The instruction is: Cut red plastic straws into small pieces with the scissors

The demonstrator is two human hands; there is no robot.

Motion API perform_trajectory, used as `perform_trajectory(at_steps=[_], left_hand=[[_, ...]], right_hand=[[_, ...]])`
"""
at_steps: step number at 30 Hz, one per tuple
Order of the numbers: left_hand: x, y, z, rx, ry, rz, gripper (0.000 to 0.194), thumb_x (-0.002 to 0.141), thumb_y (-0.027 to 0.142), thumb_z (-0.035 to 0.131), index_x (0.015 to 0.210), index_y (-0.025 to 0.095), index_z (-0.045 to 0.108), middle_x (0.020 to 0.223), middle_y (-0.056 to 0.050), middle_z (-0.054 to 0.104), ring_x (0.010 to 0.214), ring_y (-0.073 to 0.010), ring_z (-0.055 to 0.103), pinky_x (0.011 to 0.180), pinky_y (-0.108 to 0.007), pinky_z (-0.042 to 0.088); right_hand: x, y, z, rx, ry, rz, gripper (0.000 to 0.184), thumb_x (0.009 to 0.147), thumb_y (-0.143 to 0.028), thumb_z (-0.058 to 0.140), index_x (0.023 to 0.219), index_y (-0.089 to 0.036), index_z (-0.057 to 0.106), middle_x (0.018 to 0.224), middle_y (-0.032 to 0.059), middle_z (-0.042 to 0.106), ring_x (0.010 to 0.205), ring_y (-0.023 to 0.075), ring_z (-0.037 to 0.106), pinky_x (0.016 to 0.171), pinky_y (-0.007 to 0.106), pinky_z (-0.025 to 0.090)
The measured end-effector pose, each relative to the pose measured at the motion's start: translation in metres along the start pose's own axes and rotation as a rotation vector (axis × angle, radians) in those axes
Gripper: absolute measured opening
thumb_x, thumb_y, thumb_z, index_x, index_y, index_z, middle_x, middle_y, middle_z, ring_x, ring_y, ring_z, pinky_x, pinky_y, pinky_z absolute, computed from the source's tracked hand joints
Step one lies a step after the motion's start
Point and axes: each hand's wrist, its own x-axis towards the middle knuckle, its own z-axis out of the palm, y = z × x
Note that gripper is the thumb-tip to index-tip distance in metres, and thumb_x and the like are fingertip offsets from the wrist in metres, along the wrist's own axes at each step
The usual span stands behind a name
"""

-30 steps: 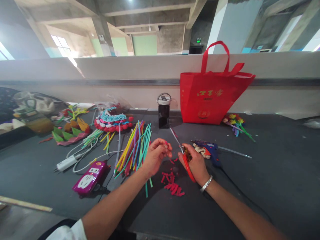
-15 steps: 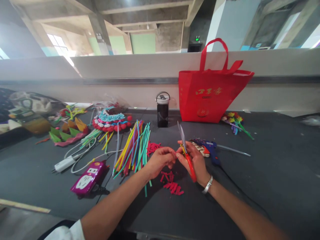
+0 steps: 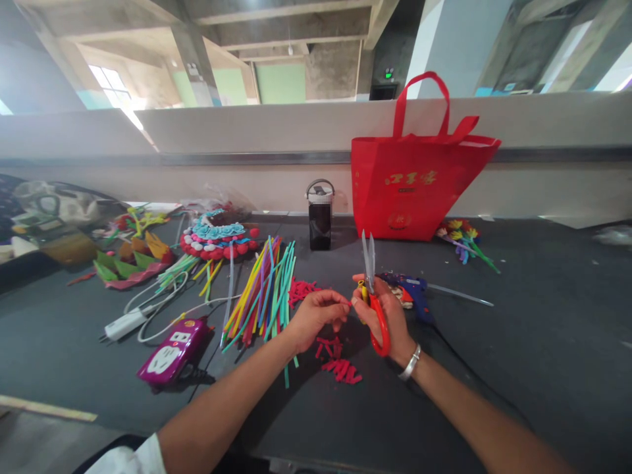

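Note:
In my right hand (image 3: 392, 319) is a pair of scissors (image 3: 379, 322) with red handles, its blades pointing up and slightly parted. A small yellow piece shows by the pivot. My left hand (image 3: 318, 319) is closed in a pinch close to the right fingertips, with a tiny red bit at its fingertips, mostly hidden. Below the hands lie short cut red strips (image 3: 342, 370). More red pieces (image 3: 301, 289) are heaped behind my left hand. To its left is a bundle of coloured pipe cleaners (image 3: 261, 289).
A blue glue gun (image 3: 419, 296) lies right of my right hand, its cord trailing forward. Behind stand a black bottle (image 3: 320, 224) and a red bag (image 3: 419, 184). Left are a purple power socket (image 3: 172, 352), a white charger (image 3: 126, 322) and a pompom craft (image 3: 217, 237).
The scissors have turned more upright in my right hand, and their blades now stand apart. My right hand has shifted slightly away from the left, which stays nearly in place.

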Motion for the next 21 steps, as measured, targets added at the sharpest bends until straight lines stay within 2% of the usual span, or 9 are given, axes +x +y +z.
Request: perform_trajectory(at_steps=[4,12,16,21], left_hand=[[0.0000,-0.0007,-0.0013,0.023,-0.028,0.023,0.013,0.071,0.025,0.071,0.077,0.013,0.066,0.060,0.000,0.061,0.047,-0.0066,0.051,0.048,-0.020,0.040],[0.0002,-0.0014,-0.0040,0.071,-0.068,0.059,0.020,0.074,0.032,0.071,0.080,0.013,0.065,0.061,0.000,0.062,0.044,-0.0067,0.050,0.046,-0.020,0.038],[0.0001,0.0000,0.0006,0.131,-0.036,0.101,0.024,0.075,0.036,0.071,0.082,0.014,0.063,0.068,0.000,0.062,0.051,-0.0073,0.052,0.051,-0.021,0.041],[0.0009,0.0007,0.0026,0.270,0.053,0.223,0.018,0.073,0.031,0.071,0.081,0.015,0.066,0.072,-0.001,0.062,0.060,-0.0093,0.053,0.057,-0.021,0.041]], right_hand=[[-0.0001,0.0005,0.0018,-0.052,0.042,-0.012,0.030,0.077,-0.026,0.057,0.106,-0.020,0.056,0.074,-0.0014,0.059,0.058,0.0118,0.054,0.055,0.024,0.046],[-0.0005,0.0009,-0.0002,-0.022,0.018,-0.021,0.033,0.075,-0.023,0.056,0.108,-0.020,0.055,0.077,-0.0015,0.061,0.061,0.0123,0.057,0.057,0.024,0.048],[0.0040,0.0023,-0.0025,-0.057,0.015,-0.017,0.033,0.074,-0.023,0.056,0.107,-0.019,0.057,0.082,0.0015,0.065,0.066,0.0138,0.060,0.061,0.026,0.049],[0.0062,0.0040,-0.0020,-0.103,0.032,-0.016,0.031,0.073,-0.025,0.059,0.103,-0.019,0.059,0.084,0.0033,0.067,0.068,0.0155,0.062,0.068,0.030,0.052]])
